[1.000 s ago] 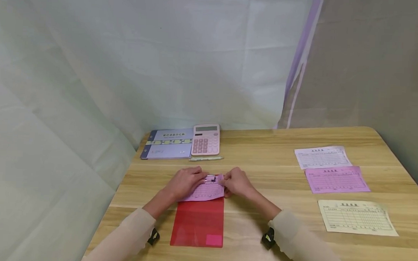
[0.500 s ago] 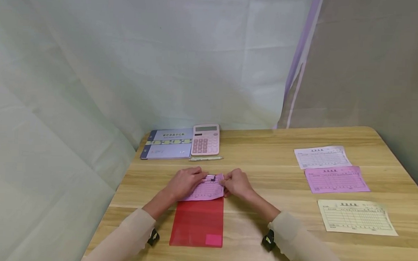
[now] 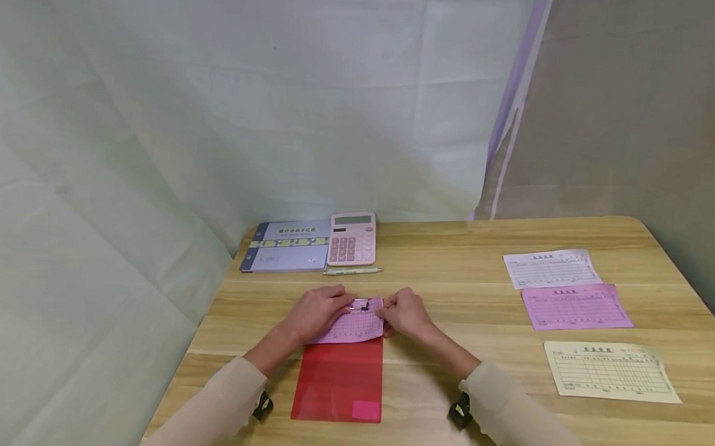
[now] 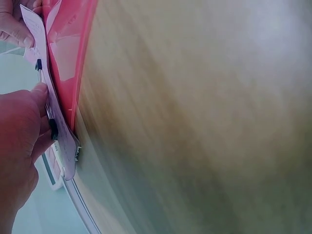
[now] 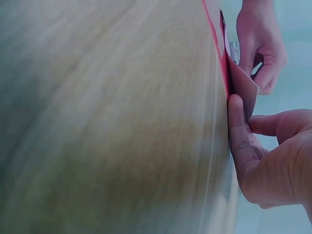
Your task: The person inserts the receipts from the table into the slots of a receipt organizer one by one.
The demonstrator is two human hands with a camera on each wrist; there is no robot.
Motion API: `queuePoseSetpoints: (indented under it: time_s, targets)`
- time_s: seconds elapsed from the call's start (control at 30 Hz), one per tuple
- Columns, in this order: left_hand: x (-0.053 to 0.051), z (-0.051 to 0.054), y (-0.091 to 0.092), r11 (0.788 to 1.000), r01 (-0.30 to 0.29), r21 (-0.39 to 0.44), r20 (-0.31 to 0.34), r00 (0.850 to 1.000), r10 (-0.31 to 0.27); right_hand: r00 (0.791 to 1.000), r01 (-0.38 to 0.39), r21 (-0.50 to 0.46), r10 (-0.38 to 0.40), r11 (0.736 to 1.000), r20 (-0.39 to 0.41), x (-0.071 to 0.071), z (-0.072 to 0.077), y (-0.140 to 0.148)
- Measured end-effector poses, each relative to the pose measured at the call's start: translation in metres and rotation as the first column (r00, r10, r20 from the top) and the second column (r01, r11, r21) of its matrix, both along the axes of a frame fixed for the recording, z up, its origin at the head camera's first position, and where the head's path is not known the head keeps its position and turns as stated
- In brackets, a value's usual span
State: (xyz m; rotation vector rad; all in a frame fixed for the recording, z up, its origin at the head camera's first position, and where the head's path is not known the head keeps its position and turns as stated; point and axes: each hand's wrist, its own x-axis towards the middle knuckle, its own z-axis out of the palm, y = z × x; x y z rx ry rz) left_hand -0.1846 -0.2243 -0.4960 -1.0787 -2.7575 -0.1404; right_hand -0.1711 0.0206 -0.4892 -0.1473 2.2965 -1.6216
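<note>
A red plastic clip folder (image 3: pixel 339 378) lies on the table in front of me, a bright pink label at its lower right corner. Across its top part is a pink printed slip (image 3: pixel 353 326), under a metal clip (image 3: pixel 360 300) with black ends. My left hand (image 3: pixel 319 312) covers the slip's left part; in the left wrist view its thumb and fingers hold the clip (image 4: pixel 53 129). At the right edge, my right hand (image 3: pixel 409 313) pinches slip and folder edge between thumb and finger. In the right wrist view the slip (image 5: pixel 243 87) bends up off the folder.
Behind the hands lie a blue-grey account book (image 3: pixel 287 246), a pink calculator (image 3: pixel 353 239) and a pale pen (image 3: pixel 353 271). To the right are three loose printed slips: white (image 3: pixel 552 269), pink (image 3: pixel 577 307) and yellow (image 3: pixel 611 372). Pale curtains hang around the wooden table (image 3: pixel 445 413).
The clip's lever shifts slightly under the left hand. Both hands otherwise stay in place, and the slips and other things have not moved.
</note>
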Motion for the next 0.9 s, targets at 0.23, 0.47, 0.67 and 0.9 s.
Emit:
queuePoseSetpoints:
  time_s: [0.23, 0.47, 0.67, 0.9]
  targets:
    - [0.000, 0.000, 0.000, 1.000, 0.002, -0.010, -0.006, 1.000, -0.002, 1.000, 0.001, -0.009, -0.001, 1.000, 0.001, 0.000, 0.000, 0.001]
    - [-0.001, 0.003, 0.001, 1.000, -0.018, -0.003, 0.022, 1.000, 0.018, 0.999, -0.010, -0.013, 0.011, 1.000, 0.048, -0.002, 0.003, 0.002]
    - [-0.001, 0.007, 0.002, 0.998, -0.060, 0.003, 0.068, 0.996, 0.059, 0.989, -0.118, 0.045, 0.113, 0.992, 0.093, -0.016, 0.016, 0.022]
    - [-0.001, 0.008, 0.001, 0.996, -0.091, -0.012, 0.122, 0.988, 0.091, 0.990, -0.113, 0.100, 0.121, 0.988, -0.074, -0.045, 0.043, 0.094]
